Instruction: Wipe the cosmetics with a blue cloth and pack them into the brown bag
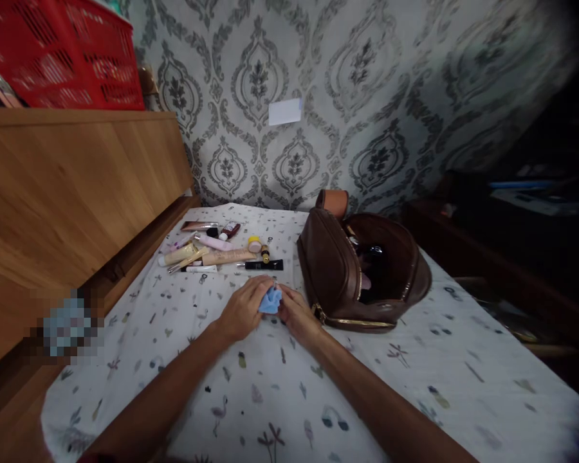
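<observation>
Light-blue fabric at centre: a small crumpled blue cloth [271,300] is pinched between both of the person's hands, low over the printed sheet [415,386] and just left of the bag's zip corner.

Left hand [244,310]: fingers curled in, tips closed on the cloth's left edge. Right hand [296,316]: fingers bent likewise, gripping the right edge. The two hands almost meet around the cloth, and both forearms come in from the near edge.

Just beside the right hand lies a brown leather toiletry bag [328,270], on its side with the zip open and the mouth facing up and right. Dark items show inside, too dim to name. A tan round case [332,200] sits touching the bag's far end.

Beyond the hands is a loose cluster of cosmetics:
- black tube [265,264], nearest to the cloth, lying flat
- small yellow-lidded jar [254,244]
- beige tube [226,257]
- pink tube [215,242]
- dark red bottle [230,229]

On the left, a wooden cabinet [77,193] runs along the sheet, with a red plastic crate [62,54] on top. Behind is grey damask wallpaper [367,96] with a white paper slip [284,111] stuck to it.
</observation>
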Tool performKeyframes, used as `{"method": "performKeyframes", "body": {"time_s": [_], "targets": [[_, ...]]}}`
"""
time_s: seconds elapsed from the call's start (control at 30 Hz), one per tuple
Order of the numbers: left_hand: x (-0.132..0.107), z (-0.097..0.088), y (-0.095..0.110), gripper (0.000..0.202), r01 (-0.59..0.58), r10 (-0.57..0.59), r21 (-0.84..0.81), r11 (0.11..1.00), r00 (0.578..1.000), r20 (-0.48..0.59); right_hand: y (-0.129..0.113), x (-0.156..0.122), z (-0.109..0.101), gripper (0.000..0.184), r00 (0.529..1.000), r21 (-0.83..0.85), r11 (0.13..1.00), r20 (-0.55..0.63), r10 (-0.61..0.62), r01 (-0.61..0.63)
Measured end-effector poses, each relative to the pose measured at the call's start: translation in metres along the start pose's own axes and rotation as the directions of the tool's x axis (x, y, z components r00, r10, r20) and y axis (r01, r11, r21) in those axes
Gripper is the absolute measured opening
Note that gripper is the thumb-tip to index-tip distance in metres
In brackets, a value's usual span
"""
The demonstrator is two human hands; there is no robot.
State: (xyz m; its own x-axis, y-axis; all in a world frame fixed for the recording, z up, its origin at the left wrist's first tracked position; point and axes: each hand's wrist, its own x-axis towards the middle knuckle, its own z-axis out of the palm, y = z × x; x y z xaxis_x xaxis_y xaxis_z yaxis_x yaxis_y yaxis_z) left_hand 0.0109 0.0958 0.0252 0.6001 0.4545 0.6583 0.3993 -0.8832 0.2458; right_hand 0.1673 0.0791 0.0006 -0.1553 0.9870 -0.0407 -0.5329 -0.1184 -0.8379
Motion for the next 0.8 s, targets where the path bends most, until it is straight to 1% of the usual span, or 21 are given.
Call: {"method": "performKeyframes", "body": {"time_s": [0.13, 0.23, 0.3, 0.37, 0.43, 0.47, 0.53, 0.57, 0.63, 0.7, 0.73, 0.77, 0.8], "targets": [[-0.002, 0.002, 0.001, 0.054, -0.021, 0.021, -0.086, 0.996, 1.0, 0.0, -0.003, 0.0, -0.002, 0.042, 1.0, 0.078, 0.997, -0.025, 0.018, -0.016], [-0.003, 0.006, 0.005, 0.063, -0.039, 0.042, -0.158, 0.987, 0.999, 0.011, -0.006, -0.001, -0.004, 0.036, 1.0, 0.082, 0.996, -0.008, 0.027, -0.026], [-0.004, 0.007, 0.007, 0.068, -0.038, 0.041, -0.209, 0.977, 0.999, 0.011, -0.008, -0.002, -0.005, 0.039, 1.0, 0.083, 0.996, 0.007, 0.026, -0.026], [-0.004, 0.006, 0.008, 0.072, 0.004, -0.01, -0.256, 0.967, 1.0, -0.022, -0.009, -0.002, -0.006, 0.043, 0.999, 0.102, 0.995, 0.024, 0.023, -0.025], [-0.003, 0.004, 0.01, 0.07, 0.103, -0.133, -0.307, 0.946, 0.988, -0.078, -0.01, -0.003, -0.006, 0.042, 0.999, 0.126, 0.991, 0.039, 0.032, -0.037], [-0.002, 0.003, 0.01, 0.067, 0.162, -0.209, -0.342, 0.926, 0.972, -0.105, -0.01, -0.003, -0.006, 0.041, 0.998, 0.137, 0.99, 0.045, 0.041, -0.047], [0.0, 0.001, 0.01, 0.056, 0.277, -0.365, -0.425, 0.862, 0.92, -0.14, -0.01, -0.004, -0.005, 0.039, 0.997, 0.155, 0.986, 0.042, 0.058, -0.064], [0.002, 0.001, 0.009, 0.048, 0.331, -0.442, -0.468, 0.819, 0.885, -0.148, -0.011, -0.004, -0.005, 0.04, 0.997, 0.162, 0.984, 0.036, 0.063, -0.068], [0.006, 0.001, 0.007, 0.034, 0.433, -0.585, -0.534, 0.726, 0.797, -0.149, -0.011, -0.003, -0.006, 0.041, 0.997, 0.172, 0.982, 0.026, 0.07, -0.073], [0.009, 0.002, 0.004, 0.029, 0.51, -0.688, -0.571, 0.644, 0.712, -0.14, -0.012, -0.002, -0.007, 0.041, 0.997, 0.193, 0.978, 0.023, 0.078, -0.081], [0.009, 0.003, 0.003, 0.03, 0.526, -0.712, -0.577, 0.624, 0.688, -0.142, -0.012, -0.002, -0.007, 0.04, 0.996, 0.212, 0.974, 0.025, 0.082, -0.085], [0.01, 0.003, 0.002, 0.032, 0.529, -0.711, -0.572, 0.627, 0.688, -0.143, -0.012, -0.001, -0.008, 0.04, 0.996, 0.235, 0.968, 0.029, 0.084, -0.089], [0.01, 0.003, 0.002, 0.033, 0.52, -0.684, -0.549, 0.655, 0.716, -0.138, -0.011, -0.001, -0.008, 0.039, 0.996, 0.259, 0.962, 0.036, 0.084, -0.091]]}}
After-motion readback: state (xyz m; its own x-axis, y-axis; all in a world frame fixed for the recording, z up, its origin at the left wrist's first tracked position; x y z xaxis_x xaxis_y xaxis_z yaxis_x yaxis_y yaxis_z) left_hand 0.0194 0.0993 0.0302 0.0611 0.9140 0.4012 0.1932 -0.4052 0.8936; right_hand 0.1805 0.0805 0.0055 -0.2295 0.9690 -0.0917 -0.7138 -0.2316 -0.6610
